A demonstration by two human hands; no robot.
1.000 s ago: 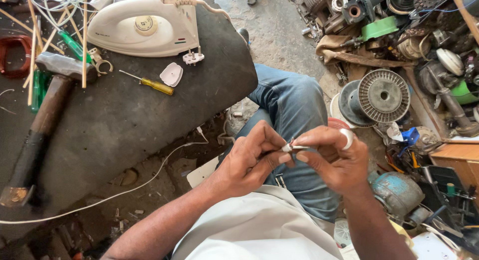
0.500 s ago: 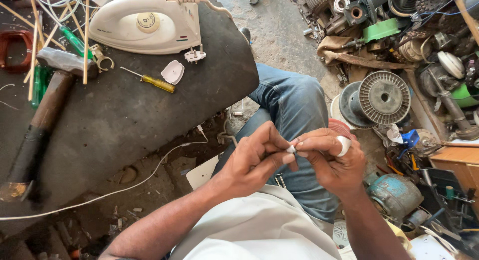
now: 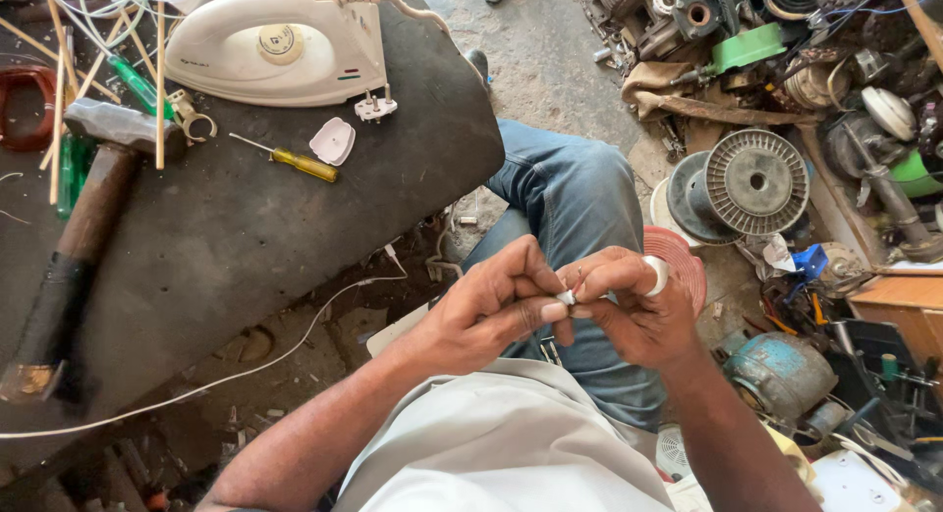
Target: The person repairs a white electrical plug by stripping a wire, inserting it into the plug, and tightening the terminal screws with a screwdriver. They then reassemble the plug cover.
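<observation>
I pinch a small white piece (image 3: 567, 297) between the fingers of my left hand (image 3: 486, 311) and my right hand (image 3: 629, 311), both closed on it above my lap, near the middle of the scene. A white roll of tape (image 3: 656, 274) sits on a finger of my right hand. On the dark tabletop (image 3: 246, 247) to the far left lie a white clothes iron (image 3: 280, 46), a yellow screwdriver (image 3: 295, 161) and a hammer (image 3: 83, 213). A wire spool (image 3: 751, 183) stands on the floor to the right.

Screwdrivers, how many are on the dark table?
2 that I can see: a yellow-handled screwdriver beside the white iron, and a green-handled screwdriver under the sticks near the hammer. More may hide in the clutter.
</observation>
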